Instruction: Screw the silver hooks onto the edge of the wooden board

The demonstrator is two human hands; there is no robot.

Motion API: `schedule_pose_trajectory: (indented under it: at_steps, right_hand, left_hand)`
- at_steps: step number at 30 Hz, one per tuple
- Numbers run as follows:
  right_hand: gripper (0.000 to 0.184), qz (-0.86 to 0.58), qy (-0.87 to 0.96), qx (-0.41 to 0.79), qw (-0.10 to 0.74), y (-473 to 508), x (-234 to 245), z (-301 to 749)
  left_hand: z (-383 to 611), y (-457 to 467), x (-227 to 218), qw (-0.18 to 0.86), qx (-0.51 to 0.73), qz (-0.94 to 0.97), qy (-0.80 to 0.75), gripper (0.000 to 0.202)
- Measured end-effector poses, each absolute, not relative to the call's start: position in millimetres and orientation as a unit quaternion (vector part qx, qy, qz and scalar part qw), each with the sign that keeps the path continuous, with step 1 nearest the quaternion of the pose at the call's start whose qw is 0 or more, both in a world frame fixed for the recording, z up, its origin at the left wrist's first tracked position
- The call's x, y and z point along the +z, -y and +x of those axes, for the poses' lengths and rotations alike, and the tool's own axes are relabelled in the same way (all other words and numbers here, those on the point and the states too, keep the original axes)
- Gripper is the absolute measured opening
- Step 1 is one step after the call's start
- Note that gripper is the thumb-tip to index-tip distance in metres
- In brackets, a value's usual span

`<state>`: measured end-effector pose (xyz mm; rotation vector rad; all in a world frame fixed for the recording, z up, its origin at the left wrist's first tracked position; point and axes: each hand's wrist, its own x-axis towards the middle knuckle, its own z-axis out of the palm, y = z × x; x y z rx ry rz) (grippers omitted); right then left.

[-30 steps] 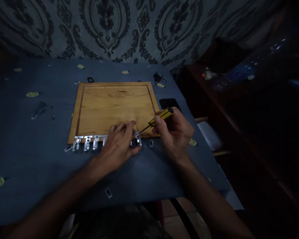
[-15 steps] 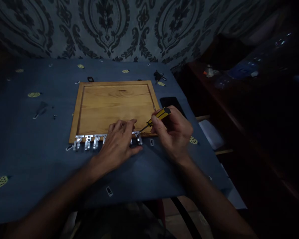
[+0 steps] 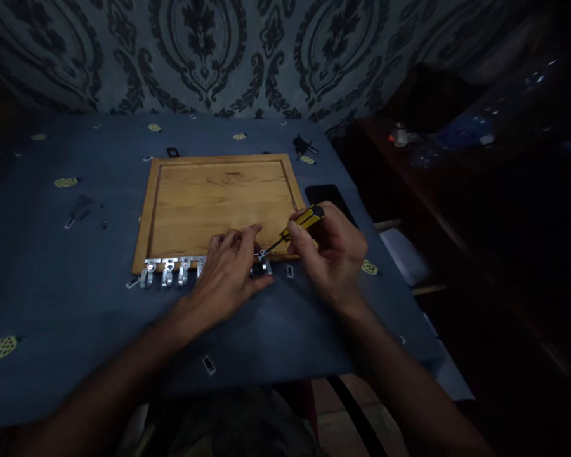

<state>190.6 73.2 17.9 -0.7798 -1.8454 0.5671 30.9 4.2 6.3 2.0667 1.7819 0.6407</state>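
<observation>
A metal hook rail with several silver hooks lies along the near edge of a framed wooden board. My left hand is over the rail's right half, fingers bent on the board side and thumb beside the rightmost hook, gripping the rail against the board. Part of the rail is hidden under it. In my right hand is a yellow and black screwdriver, pinched by its handle. Its shaft slants down left, the tip at the rail's right end by that hook. I cannot make out the screw.
A dark phone lies right of the board. Behind it is a small black object. Small screws lie on the blue cloth at left. A plastic bottle lies on the dark furniture at right.
The rightmost hook has shifted slightly under the left thumb. The screwdriver's handle has moved a touch to the left, its tip staying at the rail's right end.
</observation>
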Motion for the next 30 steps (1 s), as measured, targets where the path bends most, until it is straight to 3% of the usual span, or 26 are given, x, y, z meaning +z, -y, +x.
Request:
schedule_pose_trajectory:
  at_steps: [14,20,30]
  right_hand:
    - [0.017,-0.328,0.762,0.227,0.51,-73.6,15.7,190.7]
    - [0.006,-0.338,0.706,0.247,0.571,-70.0,15.1,192.2]
    - [0.015,-0.349,0.718,0.264,0.542,-67.6,16.3,191.1]
  left_hand:
    - [29.8,-7.0,6.6,0.167,0.223,0.729,-0.625,0.078]
    - [29.3,-7.8,5.0,0.173,0.224,0.727,-0.625,0.079]
    - [30.9,-7.5,9.1,0.178,0.215,0.724,-0.631,0.075]
